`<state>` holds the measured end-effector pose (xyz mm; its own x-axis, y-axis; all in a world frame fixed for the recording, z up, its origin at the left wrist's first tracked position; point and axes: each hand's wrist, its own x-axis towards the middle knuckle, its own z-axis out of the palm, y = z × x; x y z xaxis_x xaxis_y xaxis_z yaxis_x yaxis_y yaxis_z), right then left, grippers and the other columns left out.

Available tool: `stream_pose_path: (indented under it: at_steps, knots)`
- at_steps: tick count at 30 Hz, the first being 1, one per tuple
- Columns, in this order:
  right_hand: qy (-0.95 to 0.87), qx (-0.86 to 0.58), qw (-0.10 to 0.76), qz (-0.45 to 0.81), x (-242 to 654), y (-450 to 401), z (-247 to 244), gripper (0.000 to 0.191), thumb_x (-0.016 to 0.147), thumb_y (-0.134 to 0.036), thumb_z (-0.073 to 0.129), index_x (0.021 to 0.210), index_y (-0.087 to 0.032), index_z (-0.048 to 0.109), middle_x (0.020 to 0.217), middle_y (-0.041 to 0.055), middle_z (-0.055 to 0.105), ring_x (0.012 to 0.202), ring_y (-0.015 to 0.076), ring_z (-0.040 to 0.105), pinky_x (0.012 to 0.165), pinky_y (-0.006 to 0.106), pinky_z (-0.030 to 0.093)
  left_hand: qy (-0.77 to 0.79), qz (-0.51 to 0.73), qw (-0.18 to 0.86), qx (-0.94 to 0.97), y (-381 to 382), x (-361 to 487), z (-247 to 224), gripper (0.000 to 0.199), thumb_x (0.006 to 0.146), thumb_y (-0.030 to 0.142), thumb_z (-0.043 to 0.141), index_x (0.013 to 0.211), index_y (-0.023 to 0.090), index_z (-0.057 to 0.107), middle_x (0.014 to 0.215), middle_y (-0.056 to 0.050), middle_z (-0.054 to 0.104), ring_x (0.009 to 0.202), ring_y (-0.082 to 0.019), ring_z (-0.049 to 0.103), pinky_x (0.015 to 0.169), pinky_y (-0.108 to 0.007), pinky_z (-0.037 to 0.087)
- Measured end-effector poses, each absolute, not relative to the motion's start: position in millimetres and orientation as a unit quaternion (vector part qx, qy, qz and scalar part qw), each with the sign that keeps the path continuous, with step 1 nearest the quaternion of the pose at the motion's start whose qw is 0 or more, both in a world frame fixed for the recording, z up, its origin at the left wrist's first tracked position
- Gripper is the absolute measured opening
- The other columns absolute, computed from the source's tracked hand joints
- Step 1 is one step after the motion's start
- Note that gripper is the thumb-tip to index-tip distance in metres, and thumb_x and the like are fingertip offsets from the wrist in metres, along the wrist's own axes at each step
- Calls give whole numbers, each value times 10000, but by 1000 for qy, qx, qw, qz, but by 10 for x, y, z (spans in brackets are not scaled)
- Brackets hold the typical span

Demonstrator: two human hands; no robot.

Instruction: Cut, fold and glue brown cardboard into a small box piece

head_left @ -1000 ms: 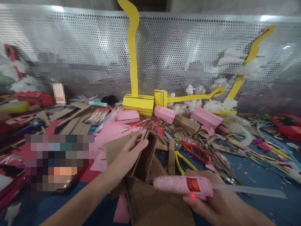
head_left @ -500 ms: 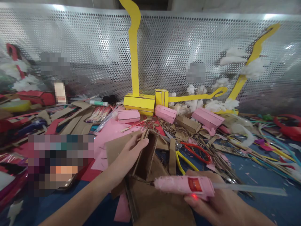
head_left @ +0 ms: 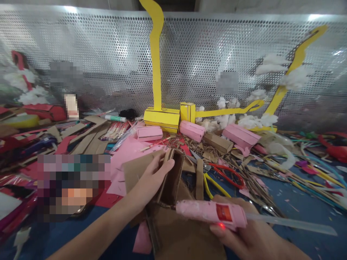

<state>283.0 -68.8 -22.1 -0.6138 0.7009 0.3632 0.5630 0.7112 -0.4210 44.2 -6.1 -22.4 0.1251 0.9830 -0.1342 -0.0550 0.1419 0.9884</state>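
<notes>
My left hand [head_left: 155,173] grips the side wall of a small open cardboard box [head_left: 172,178], thumb on top of its edge. In my right hand [head_left: 244,224] is a pink-wrapped glue gun [head_left: 208,213] with a red label and a lit red light. A long clear glue stick [head_left: 295,223] sticks out of its back. The gun's nozzle is at the near edge of the box. Beneath the box lies a larger piece of cardboard [head_left: 187,236]. Scissors with red handles [head_left: 229,175] and a tool with yellow handles [head_left: 215,186] lie just beyond my right hand.
Behind stand a yellow box with a tall wavy strip [head_left: 161,117], pink boxes [head_left: 149,133] and a brown cardboard box [head_left: 217,142]. A perforated metal panel [head_left: 189,65] closes off the back. Cardboard strips [head_left: 90,135] lie left; scraps and pipe cleaners [head_left: 317,178] cover the right.
The glue gun's nozzle has shifted slightly left along the near edge of the box. My left hand keeps its hold, and the whole view has moved a little.
</notes>
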Motion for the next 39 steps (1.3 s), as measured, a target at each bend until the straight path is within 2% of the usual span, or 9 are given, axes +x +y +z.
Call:
stream_pose_path:
  at_steps: [7, 12, 28, 39]
  knots:
    - [-888, -359, 260, 122, 2825, -696, -177, 387, 1049, -397, 396, 738, -212, 531, 633, -21, 590, 503, 102, 545, 478, 210, 399, 487, 451, 571, 483, -62, 445, -214, 615, 888, 540, 647, 1427, 272, 520, 1409, -79, 638, 1318, -301, 579, 1129, -436, 432]
    - [-892, -344, 281, 85, 2792, -699, -164, 460, 1074, -472, 318, 741, -220, 512, 649, -15, 602, 533, 112, 571, 528, 216, 437, 497, 449, 555, 493, -61, 437, -224, 588, 893, 554, 636, 1404, 279, 541, 1404, -78, 639, 1326, -294, 568, 1139, -427, 417]
    - [-886, -360, 256, 144, 2829, -698, -226, 302, 1029, -359, 460, 767, -220, 516, 677, -34, 583, 530, 90, 542, 494, 197, 395, 494, 462, 560, 479, -52, 457, -233, 568, 873, 543, 658, 1372, 289, 567, 1402, -80, 632, 1322, -307, 560, 1136, -452, 408]
    - [-886, -365, 256, 123, 2840, -689, -213, 298, 1011, -330, 477, 744, -211, 531, 646, -36, 589, 513, 88, 541, 487, 198, 389, 484, 463, 577, 467, -41, 443, -252, 575, 875, 528, 666, 1383, 279, 560, 1380, -88, 646, 1291, -308, 585, 1110, -450, 435]
